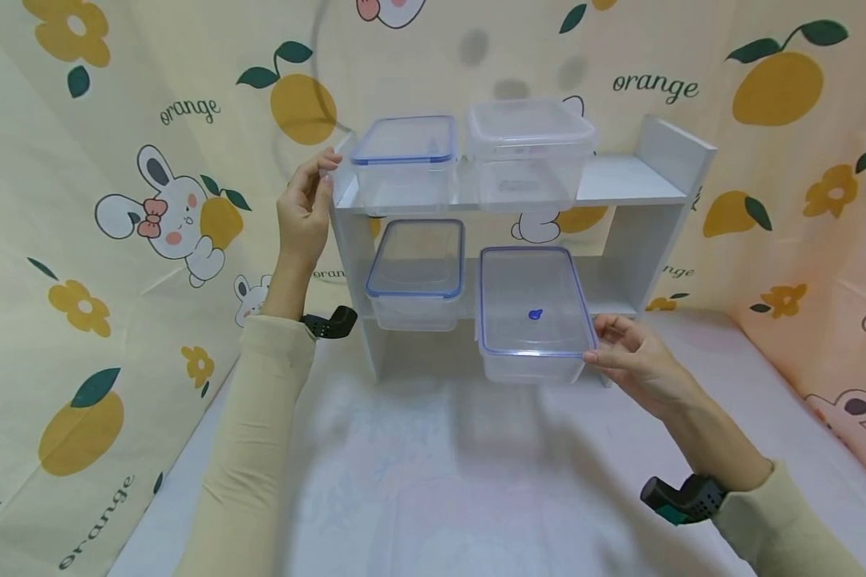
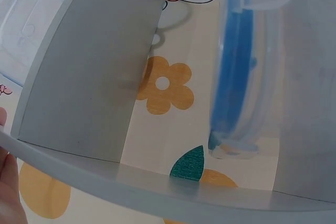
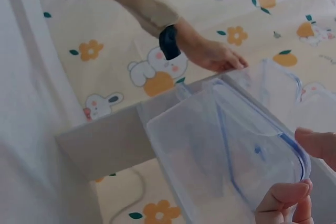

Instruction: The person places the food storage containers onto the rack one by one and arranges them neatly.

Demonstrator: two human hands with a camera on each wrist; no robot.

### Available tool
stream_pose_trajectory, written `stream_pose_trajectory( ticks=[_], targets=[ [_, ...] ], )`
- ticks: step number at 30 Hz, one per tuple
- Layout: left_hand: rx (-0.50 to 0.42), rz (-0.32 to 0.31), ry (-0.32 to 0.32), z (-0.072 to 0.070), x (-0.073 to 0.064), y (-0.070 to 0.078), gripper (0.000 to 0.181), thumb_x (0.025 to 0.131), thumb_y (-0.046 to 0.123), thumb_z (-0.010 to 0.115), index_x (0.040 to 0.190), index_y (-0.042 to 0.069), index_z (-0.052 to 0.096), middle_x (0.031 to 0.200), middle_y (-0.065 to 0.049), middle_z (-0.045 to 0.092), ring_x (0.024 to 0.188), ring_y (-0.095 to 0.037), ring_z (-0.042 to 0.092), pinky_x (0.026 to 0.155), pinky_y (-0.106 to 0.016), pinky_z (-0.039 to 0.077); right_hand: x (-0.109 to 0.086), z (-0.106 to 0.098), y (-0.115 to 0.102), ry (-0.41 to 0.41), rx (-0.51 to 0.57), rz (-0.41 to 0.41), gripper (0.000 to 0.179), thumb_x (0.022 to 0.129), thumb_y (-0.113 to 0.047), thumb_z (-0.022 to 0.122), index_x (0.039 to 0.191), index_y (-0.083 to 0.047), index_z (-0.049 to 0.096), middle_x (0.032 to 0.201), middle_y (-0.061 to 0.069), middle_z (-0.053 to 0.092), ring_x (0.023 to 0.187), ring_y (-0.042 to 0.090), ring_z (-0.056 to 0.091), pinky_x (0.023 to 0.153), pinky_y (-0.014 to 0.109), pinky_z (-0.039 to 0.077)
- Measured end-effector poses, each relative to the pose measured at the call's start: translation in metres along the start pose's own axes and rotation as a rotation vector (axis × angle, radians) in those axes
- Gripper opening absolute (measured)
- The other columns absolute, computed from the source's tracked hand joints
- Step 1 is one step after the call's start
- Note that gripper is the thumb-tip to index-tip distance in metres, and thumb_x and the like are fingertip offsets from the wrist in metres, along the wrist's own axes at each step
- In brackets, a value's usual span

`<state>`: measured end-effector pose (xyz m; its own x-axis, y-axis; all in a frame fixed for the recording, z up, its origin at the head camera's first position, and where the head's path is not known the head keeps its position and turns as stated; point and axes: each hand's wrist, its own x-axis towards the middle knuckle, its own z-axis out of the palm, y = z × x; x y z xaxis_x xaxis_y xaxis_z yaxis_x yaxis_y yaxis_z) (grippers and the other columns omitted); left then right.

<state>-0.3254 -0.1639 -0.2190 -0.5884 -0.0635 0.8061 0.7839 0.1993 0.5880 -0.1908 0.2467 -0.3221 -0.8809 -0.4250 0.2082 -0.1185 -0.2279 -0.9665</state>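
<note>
My right hand (image 1: 631,357) pinches the front right corner of a clear plastic food container (image 1: 530,369) with a blue-rimmed lid. This container juts out from the lower level of a white two-tier shelf (image 1: 631,180). In the right wrist view, thumb and fingers meet at the lid's (image 3: 257,150) corner. At the upper left, my left hand (image 1: 308,200) grips the edge of the shelf's side panel (image 2: 89,72); part of its fingers is hidden in the left wrist view. Left of the pinched container sits another blue-rimmed food container (image 1: 414,312).
On the upper level stand a blue-rimmed container (image 1: 404,180) at left and a taller frosted-lid container (image 1: 530,172) beside it. A white tabletop (image 1: 418,481) lies in front. A patterned cloth (image 1: 79,264) hangs behind and at the sides.
</note>
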Motion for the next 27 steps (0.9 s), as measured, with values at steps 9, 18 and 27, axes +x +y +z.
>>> stream_pose_trajectory(
  ticks=[9,18,27],
  targets=[
    [-0.008,0.008,0.004,0.0005,-0.0008,-0.0007,0.024,0.099,0.003,0.043,0.113,-0.012,0.055,0.13,-0.021,0.059,0.137,-0.019,0.049,0.118,-0.027,0.039,0.0015,0.0021,-0.0023,0.045,0.009,0.04,0.025,0.092,0.007,0.051,0.106,-0.013,0.05,0.105,-0.002,0.049,0.101,0.01,0.051,0.085,0.013,0.053],
    [0.001,0.017,-0.001,0.0006,-0.0003,0.0005,0.025,0.099,0.004,0.043,0.113,-0.011,0.056,0.129,-0.021,0.06,0.137,-0.019,0.049,0.118,-0.027,0.038,0.0034,0.0038,-0.0016,0.09,0.019,0.013,0.023,0.094,0.005,0.051,0.108,-0.013,0.048,0.1,-0.003,0.052,0.092,0.008,0.053,0.073,0.012,0.052],
    [-0.011,0.025,0.004,0.0,-0.0004,-0.0012,0.024,0.099,0.003,0.043,0.113,-0.012,0.055,0.129,-0.022,0.059,0.137,-0.02,0.049,0.118,-0.028,0.038,0.0098,0.0058,-0.0038,0.135,0.027,0.027,0.023,0.094,0.002,0.052,0.109,-0.015,0.048,0.101,-0.002,0.041,0.089,0.006,0.048,0.071,0.011,0.049]
  ],
)
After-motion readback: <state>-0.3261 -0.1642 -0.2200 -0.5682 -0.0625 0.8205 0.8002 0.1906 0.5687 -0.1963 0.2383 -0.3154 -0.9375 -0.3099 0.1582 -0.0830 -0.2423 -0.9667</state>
